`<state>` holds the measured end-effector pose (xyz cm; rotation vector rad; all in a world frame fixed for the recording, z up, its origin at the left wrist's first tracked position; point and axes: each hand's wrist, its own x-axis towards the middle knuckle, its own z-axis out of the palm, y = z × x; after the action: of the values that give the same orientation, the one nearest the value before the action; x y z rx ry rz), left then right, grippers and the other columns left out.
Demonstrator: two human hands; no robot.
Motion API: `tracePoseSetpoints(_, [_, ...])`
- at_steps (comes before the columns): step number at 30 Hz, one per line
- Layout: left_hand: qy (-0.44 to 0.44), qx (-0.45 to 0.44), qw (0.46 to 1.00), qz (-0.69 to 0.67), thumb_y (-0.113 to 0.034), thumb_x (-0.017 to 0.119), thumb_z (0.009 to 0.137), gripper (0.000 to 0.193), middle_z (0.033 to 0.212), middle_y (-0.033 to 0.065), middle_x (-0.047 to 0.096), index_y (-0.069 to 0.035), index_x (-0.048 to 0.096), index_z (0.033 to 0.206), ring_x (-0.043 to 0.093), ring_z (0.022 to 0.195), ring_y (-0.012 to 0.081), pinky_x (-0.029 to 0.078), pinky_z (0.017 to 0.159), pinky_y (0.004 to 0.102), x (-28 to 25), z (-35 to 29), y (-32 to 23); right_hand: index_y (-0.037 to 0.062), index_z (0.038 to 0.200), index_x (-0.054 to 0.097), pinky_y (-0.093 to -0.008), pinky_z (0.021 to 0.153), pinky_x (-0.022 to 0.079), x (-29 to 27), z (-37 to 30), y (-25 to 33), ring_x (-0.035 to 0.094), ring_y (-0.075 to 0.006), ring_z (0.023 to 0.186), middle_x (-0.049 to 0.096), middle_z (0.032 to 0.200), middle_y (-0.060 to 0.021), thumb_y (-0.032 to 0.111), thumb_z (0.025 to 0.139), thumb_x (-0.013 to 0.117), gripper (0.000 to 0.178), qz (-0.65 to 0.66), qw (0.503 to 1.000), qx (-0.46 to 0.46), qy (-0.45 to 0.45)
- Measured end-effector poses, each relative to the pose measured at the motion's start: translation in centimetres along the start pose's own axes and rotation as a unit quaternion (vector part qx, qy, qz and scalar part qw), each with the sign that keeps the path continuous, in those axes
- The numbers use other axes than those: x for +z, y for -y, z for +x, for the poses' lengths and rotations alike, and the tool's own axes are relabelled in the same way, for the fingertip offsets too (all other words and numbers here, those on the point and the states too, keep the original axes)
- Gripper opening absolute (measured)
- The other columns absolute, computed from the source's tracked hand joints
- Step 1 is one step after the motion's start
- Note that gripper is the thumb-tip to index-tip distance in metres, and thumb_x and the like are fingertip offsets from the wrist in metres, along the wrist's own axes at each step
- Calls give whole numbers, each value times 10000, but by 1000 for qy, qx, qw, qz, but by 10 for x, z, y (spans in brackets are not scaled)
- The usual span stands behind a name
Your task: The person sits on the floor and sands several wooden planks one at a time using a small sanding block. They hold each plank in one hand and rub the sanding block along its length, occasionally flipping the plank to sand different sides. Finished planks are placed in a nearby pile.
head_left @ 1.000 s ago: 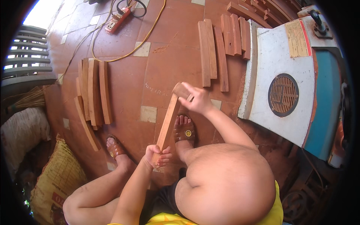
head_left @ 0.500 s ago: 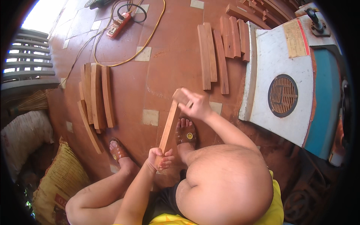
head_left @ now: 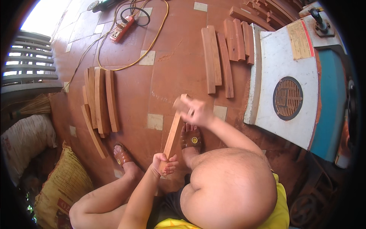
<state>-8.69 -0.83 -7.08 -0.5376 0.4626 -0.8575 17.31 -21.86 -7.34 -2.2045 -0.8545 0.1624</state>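
Observation:
A slim wooden strip [head_left: 173, 133] slants up and away in front of me, above the floor between my feet. Its near end is wrapped in the fingers of my left hand [head_left: 164, 165]. At the far end my right hand [head_left: 196, 112], smeared by motion, grips a small flat brown piece [head_left: 182, 103] laid on the strip. Whether this piece is sandpaper or a small block I cannot tell. The fingers partly cover it and the strip's far tip.
Wooden strips [head_left: 100, 101] lie in a group on the left, with more strips [head_left: 211, 59] at far right. A white and teal machine [head_left: 267, 76] stands right. An orange power strip [head_left: 122, 28] with cables lies far left. Nearer left are a yellow sack [head_left: 63, 183] and a white sack [head_left: 28, 135].
My right hand and the small brown piece have shifted slightly down and left along the strip's far end. The left hand keeps its grip. The whole view has shifted a little.

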Motion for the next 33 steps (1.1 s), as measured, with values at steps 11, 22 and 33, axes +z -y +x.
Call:
tracePoseSetpoints(11, [-3,-11,1000,-10,-220,634,821,263,784,104,550,-33,538,979,562,582,228,520,540,362,1,2,-3,44,1340,708,-415,648,635,-8,8,-28,788,-336,770,786,904,-199,424,861,830,623,-2,997,78,-12])
tracePoseSetpoints(22, [-20,-7,1000,-5,-202,667,813,249,752,101,553,-43,500,905,571,576,208,520,498,340,3,1,-2,56,1360,704,-412,648,646,2,-2,-14,785,-308,749,793,912,-177,402,877,826,607,72,997,4,-12])
tracePoseSetpoints(33, [-19,-5,1000,9,-202,649,814,246,766,105,548,-36,515,938,554,561,214,518,514,352,0,0,-2,100,1414,687,-386,651,638,-4,-31,46,759,-280,725,785,940,-166,400,855,848,655,122,975,-138,124])
